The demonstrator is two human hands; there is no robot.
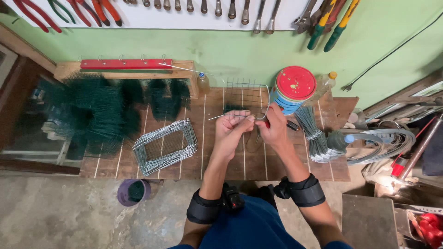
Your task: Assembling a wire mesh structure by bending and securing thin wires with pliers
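My left hand [234,127] pinches a thin grey wire [220,116] that sticks out to the left over the wooden workbench [110,166]. My right hand [275,125] is closed on pliers with red-black handles [292,125], their jaws meeting the wire between both hands. A small green wire mesh panel [245,94] stands just behind the hands. Both wrists wear black bands.
A stack of bent grey wire frames [164,145] lies left of the hands. Piles of green mesh pieces [99,110] fill the bench's left. A red-lidded can [292,88], plastic bottles and bundled wire [318,138] sit right. Tools hang on the wall. A purple cup [132,192] is on the floor.
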